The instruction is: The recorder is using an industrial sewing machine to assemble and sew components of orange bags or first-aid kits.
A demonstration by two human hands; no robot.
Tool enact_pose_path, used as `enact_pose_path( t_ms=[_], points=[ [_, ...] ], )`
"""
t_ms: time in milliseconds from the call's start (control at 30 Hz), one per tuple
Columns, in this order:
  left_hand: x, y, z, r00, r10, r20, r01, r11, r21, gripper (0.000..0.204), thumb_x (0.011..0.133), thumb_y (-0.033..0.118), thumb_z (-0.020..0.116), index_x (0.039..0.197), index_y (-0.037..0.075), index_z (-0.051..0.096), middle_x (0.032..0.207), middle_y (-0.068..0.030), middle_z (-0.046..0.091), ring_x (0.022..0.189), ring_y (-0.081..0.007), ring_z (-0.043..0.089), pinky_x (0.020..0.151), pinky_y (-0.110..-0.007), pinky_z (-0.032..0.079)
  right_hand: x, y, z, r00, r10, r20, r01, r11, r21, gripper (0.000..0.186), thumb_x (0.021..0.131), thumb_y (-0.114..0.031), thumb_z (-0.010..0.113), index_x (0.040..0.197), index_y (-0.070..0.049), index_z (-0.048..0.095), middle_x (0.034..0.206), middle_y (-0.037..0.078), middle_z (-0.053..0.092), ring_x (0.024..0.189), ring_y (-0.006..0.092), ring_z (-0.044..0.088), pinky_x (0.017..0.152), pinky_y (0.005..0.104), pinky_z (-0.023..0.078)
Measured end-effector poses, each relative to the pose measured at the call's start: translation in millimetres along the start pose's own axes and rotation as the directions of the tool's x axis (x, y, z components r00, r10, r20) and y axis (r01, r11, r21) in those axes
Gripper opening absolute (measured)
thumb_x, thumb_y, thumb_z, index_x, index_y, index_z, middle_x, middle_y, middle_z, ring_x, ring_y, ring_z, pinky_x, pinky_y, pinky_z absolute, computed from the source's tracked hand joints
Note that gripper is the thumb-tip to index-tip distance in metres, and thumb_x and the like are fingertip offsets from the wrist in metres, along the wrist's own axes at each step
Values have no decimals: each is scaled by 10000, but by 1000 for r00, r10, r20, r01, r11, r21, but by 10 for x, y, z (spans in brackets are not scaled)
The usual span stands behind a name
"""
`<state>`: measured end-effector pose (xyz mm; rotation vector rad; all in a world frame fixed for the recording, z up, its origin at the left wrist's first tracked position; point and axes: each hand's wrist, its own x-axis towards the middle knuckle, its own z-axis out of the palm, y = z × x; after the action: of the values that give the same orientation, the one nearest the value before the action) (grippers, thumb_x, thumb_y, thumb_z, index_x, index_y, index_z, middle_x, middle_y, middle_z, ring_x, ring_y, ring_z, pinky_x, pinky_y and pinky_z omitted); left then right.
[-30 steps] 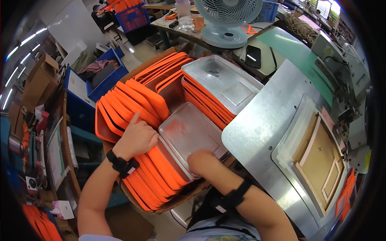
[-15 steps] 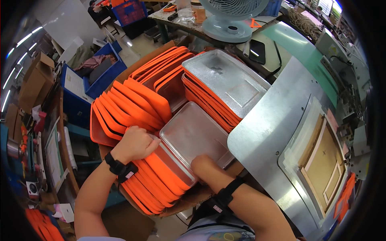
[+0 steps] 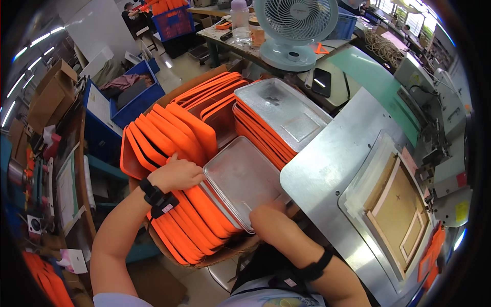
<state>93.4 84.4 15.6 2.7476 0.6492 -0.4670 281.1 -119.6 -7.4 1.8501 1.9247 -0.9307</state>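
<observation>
A rectangular silver metal tray [image 3: 245,171] lies in a cardboard box [image 3: 230,258] among rows of flat orange pieces. My left hand [image 3: 179,173] is at the tray's left corner with its fingers curled. Those fingertips are tucked against the tray and the orange edges, so what they grip is hidden. At the tray's near right corner is my right hand [image 3: 271,221], smeared by motion with its fingers out of sight. Orange pieces [image 3: 199,225] stand packed on edge below my left hand, and more orange pieces [image 3: 171,130] lean beyond it.
A stack of orange-sided metal trays [image 3: 284,110] sits at the box's far right. Close on the right is a metal plate [image 3: 322,163] bearing a wooden frame [image 3: 371,215]. Behind are a fan [image 3: 296,30] and a phone [image 3: 321,82]; blue crates [image 3: 133,110] stand at left.
The view has tilted, showing more of the fan and far table. My left fingers have loosened from a tight fist. My right hand has shifted slightly right along the tray's near edge.
</observation>
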Motion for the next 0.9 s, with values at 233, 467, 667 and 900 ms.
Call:
enact_pose_path(
  t_ms=[233, 467, 667, 900],
  points=[
    [484, 1120, 155, 919, 294, 261, -297, 954, -28, 405, 891, 219, 631, 1265, 65, 647, 1205, -211, 654, 1020, -389, 662, 932, -458, 523, -963, 125, 295, 676, -107, -729, 336, 926, 175, 181, 825, -125, 723, 994, -65, 704, 1017, 133, 696, 1058, 328, 647, 853, 408, 532],
    [1086, 1834, 271, 901, 274, 337, -340, 927, 157, 806, 816, 235, 695, 1543, 220, 346, 1561, -122, 385, 1385, -337, 439, 1088, -487, 429, -2451, 222, 311, 780, 20, -625, 451, 675, 584, 196, 860, -122, 712, 1037, -35, 710, 1042, 126, 721, 1052, 319, 672, 954, 412, 506],
    [1460, 1640, 672, 849, 341, 403, -398, 915, 65, 757, 835, 188, 604, 1546, 236, 348, 1506, -185, 460, 1376, -360, 462, 1127, -445, 406, -3649, 201, 532, 614, 323, -720, 507, 538, 673, 213, 883, -152, 664, 969, 38, 709, 994, 152, 726, 988, 317, 661, 1000, 417, 455],
    [465, 1470, -513, 982, 133, 137, -133, 991, -6, 448, 949, 322, 566, 1256, 1, 617, 1117, -255, 678, 1017, -404, 655, 912, -437, 517, -4433, 384, 1212, 416, 662, -623, 285, 555, 781, 208, 921, -112, 606, 1029, 40, 698, 1008, 137, 708, 976, 247, 649, 921, 367, 468]
  ],
)
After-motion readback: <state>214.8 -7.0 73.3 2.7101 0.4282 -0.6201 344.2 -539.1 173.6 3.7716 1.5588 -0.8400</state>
